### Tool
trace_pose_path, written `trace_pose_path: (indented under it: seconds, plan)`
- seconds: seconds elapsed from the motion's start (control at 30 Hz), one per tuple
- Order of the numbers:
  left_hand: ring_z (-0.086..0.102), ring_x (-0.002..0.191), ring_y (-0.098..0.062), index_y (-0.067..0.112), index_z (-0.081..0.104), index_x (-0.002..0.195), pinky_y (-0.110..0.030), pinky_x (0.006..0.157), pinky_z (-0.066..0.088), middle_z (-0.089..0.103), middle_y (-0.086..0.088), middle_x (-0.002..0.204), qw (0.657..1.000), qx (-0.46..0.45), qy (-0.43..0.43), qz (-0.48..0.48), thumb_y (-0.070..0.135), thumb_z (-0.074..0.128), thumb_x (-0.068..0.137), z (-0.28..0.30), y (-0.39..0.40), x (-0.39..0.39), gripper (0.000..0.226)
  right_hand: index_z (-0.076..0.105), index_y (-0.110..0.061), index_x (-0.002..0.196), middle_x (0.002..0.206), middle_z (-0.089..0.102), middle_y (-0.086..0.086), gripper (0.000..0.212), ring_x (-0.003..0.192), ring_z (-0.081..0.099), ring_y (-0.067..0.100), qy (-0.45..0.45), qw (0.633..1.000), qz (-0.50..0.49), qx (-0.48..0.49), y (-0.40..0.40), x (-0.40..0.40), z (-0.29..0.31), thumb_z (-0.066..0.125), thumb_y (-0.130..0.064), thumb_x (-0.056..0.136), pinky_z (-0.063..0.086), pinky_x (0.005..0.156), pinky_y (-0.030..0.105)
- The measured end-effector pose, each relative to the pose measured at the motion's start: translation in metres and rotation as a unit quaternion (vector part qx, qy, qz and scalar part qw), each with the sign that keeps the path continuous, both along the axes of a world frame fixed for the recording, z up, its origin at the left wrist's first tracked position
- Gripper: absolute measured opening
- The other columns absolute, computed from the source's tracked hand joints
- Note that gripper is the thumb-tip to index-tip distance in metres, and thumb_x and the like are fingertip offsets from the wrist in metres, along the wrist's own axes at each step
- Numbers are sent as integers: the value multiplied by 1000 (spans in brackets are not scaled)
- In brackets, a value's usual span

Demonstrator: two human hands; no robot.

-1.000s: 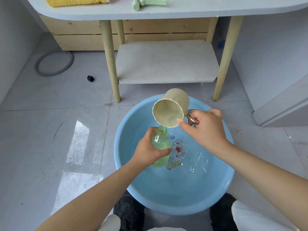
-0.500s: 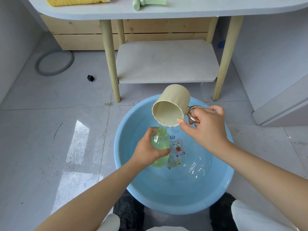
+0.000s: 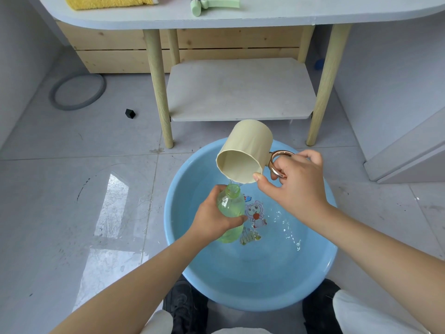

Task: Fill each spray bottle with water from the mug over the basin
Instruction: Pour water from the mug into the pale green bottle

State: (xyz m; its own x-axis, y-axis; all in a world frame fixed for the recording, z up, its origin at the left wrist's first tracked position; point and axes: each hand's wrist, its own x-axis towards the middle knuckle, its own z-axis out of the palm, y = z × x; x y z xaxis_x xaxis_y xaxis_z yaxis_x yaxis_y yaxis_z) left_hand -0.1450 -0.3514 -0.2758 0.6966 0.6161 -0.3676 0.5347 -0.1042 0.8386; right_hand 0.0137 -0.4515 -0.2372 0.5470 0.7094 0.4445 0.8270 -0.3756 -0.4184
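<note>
A light blue basin point(image 3: 320, 276) holding shallow water sits on the floor, a cartoon print on its bottom. My left hand point(image 3: 213, 218) grips an uncapped green translucent spray bottle point(image 3: 231, 206) upright over the basin. My right hand point(image 3: 297, 186) holds a cream mug point(image 3: 245, 150) by its copper handle, thumb against the rim. The mug is tipped steeply, mouth toward me, its lip just above the bottle's neck, and a thin trickle of water runs down to the opening.
A grey table point(image 3: 265, 15) on wooden legs stands behind the basin, with a lower shelf point(image 3: 240, 90). On top lie a green spray head point(image 3: 212, 3) and a yellow towel point(image 3: 108, 2). A grey ring point(image 3: 56, 96) and a small black cube point(image 3: 130, 113) lie on the tiled floor.
The mug has tilted further, its base rising, and my right hand has lifted slightly. The bottle and my left hand have stayed in place.
</note>
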Motion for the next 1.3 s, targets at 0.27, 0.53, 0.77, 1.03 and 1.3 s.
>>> trace_pose_path:
  seconds: [0.27,0.53,0.77,1.03,1.3]
  plan:
    - [51,98,-5,38,39,110,-5,67,36,52,23,103,1000,4,7,-2,27,84,68,0,1,0,62,37,-21,59,51,28,-15,41,51,36,14,-29,999,7,15,1,1,-1,56,-53,76,24,83,28]
    - [50,100,-8,37,39,111,-19,78,38,52,20,106,1000,1,10,5,27,84,68,0,1,0,63,39,-19,59,52,30,-14,41,50,33,14,-64,997,19,25,2,2,-4,57,-51,77,27,86,30]
    - [51,101,-8,37,39,112,-19,79,38,52,19,107,1000,2,11,6,27,83,68,0,1,0,63,44,-15,57,51,30,-12,43,49,37,17,-93,995,28,29,3,3,-5,58,-50,77,29,88,33]
    - [50,104,-9,37,38,113,-22,82,39,52,15,113,1000,1,19,6,27,84,68,-2,1,-1,65,46,-12,57,54,30,-13,44,50,40,18,-147,987,49,47,3,2,-5,61,-48,78,30,89,32]
    - [50,106,-8,35,40,118,-21,83,39,53,15,115,1000,2,20,7,28,84,67,-3,1,-2,67,46,-11,58,48,42,-5,46,51,42,19,-172,983,53,41,1,4,-8,60,-49,80,31,90,33]
